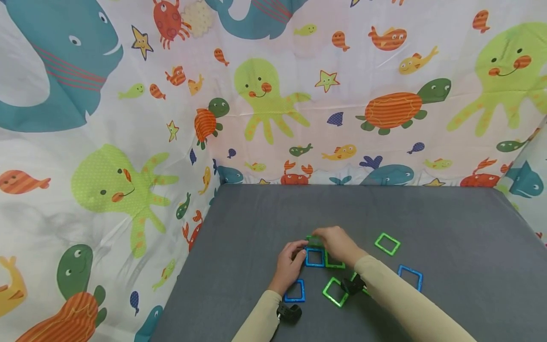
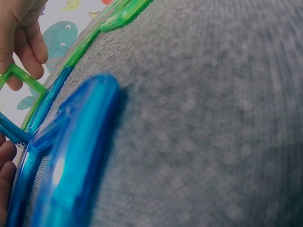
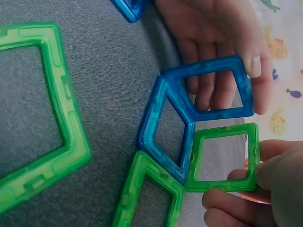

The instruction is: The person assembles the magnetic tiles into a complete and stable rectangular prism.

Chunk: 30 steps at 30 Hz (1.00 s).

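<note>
At the left, a smooth white cloth [image 1: 141,114] printed with sea animals borders a grey woven surface [image 1: 239,228]. The left forearm rises from the lower centre in a beige sleeve [image 1: 258,320], a black wrist camera [image 1: 289,313] strapped on; below that hand lies a blue square frame [image 1: 304,290]. The left hand [image 1: 287,267] reaches up and right, thumb and fingers pinching a raised blue square [image 3: 225,113]. At lower centre, this meets one edge of a flat blue square [image 1: 315,266], all translucent glossy plastic with rounded corners. The right hand [image 1: 337,243] arches in from the lower right, pinching a raised green square [image 3: 222,128] at the flat square's far edge. A flat green square [image 1: 335,267] adjoins on the right. Below lies a loose green square [image 1: 331,299]; another piece beside it, mostly hidden by the right wrist, seems green too. Farther right lie a green frame [image 1: 383,250] and a blue frame [image 1: 411,270].
</note>
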### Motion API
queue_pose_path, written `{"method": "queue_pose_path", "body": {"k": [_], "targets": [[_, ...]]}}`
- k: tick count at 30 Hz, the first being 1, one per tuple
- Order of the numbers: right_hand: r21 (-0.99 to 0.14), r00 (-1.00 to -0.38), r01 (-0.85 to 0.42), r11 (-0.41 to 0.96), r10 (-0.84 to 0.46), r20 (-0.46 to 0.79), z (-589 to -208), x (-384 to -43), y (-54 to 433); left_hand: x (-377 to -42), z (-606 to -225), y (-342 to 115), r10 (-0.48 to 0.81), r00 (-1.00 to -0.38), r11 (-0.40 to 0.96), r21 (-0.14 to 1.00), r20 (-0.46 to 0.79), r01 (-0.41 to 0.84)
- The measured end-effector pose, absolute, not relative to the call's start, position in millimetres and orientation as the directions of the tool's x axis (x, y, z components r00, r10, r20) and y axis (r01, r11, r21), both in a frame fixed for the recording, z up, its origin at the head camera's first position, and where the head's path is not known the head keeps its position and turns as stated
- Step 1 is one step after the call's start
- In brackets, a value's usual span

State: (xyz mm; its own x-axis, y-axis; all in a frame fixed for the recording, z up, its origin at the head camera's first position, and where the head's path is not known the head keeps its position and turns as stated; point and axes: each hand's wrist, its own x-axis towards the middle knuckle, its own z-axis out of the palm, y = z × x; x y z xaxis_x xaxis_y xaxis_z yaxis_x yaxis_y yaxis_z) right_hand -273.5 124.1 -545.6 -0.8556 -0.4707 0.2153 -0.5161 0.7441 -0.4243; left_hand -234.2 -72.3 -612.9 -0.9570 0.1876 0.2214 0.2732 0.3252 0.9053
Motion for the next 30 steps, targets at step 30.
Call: {"method": "queue_pose_path", "body": {"k": [30], "targets": [[-0.46, -0.851, -0.521, 0.719, -0.475, 0.223, -547, -268, 121, -217, -578, -65, 0.144, -0.969, 0.303, 0.924, 0.199, 0.234]]}}
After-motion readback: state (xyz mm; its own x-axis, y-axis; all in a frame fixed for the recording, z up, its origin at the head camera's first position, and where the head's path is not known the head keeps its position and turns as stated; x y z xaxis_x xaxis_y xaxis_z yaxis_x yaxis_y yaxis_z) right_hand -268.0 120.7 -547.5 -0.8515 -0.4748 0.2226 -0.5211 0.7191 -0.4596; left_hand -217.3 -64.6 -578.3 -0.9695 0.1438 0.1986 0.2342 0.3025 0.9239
